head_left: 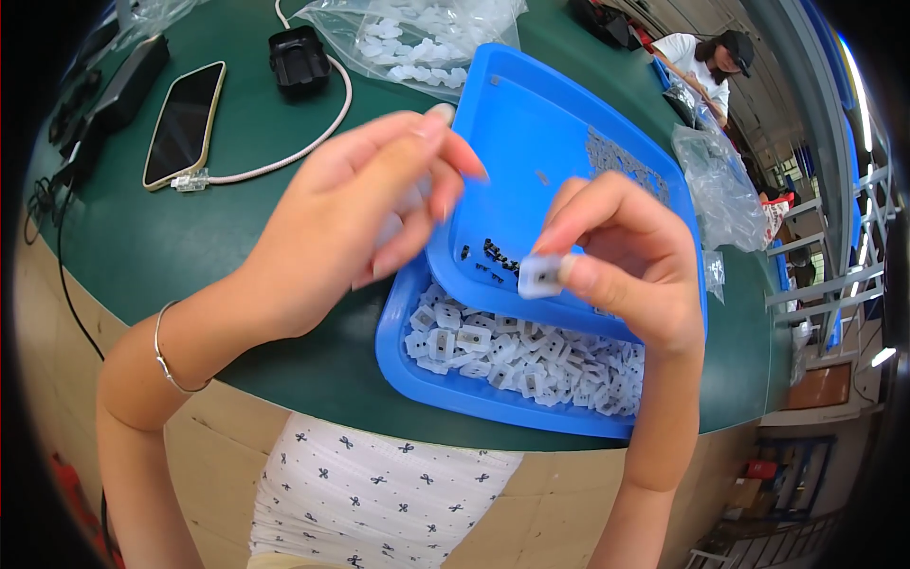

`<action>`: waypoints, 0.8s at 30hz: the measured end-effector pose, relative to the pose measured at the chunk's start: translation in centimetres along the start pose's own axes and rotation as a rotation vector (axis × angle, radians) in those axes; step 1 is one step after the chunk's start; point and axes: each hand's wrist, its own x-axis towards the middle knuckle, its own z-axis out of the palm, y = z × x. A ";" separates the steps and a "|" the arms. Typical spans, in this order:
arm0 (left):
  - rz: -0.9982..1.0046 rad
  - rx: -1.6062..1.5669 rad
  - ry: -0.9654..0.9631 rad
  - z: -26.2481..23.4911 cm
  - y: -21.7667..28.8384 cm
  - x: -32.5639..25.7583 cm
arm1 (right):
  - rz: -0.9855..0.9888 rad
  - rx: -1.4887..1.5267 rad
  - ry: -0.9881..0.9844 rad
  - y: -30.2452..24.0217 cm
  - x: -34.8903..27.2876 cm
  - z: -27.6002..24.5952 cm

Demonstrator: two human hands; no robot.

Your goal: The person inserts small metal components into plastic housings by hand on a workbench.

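Note:
My right hand (637, 258) pinches a small translucent white plastic piece (536, 278) with a dark centre between thumb and fingertips, over the near part of the upper blue tray (531, 104). At the tray's left edge, my left hand (332, 204) is curled around whitish translucent pieces (409, 201), partly hidden by the fingers; its fingertips are slightly blurred. Small black parts (495, 252) lie in the upper tray beneath my hands, and many small grey parts (621, 156) are gathered at its far right. The lower blue tray (403, 375) holds a heap of white pieces (512, 356) with dark centres.
A phone (185, 123) with a cable lies on the green table (227, 247) at the left, near a black case (299, 59) and a power strip (133, 85). Behind the trays is a clear bag of white pieces (412, 43). Another person (706, 66) sits at the far right.

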 end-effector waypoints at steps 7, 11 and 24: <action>-0.009 -0.155 0.197 -0.3 -0.7 0.5 | 0.069 -0.180 -0.193 0.3 0.2 0.0; 0.013 -0.086 0.171 -0.3 -0.7 0.6 | 0.063 -0.210 -0.259 0.4 0.4 0.3; -0.199 -0.302 -0.037 -1.7 -1.1 0.2 | 0.088 -0.629 -0.137 2.7 0.5 0.6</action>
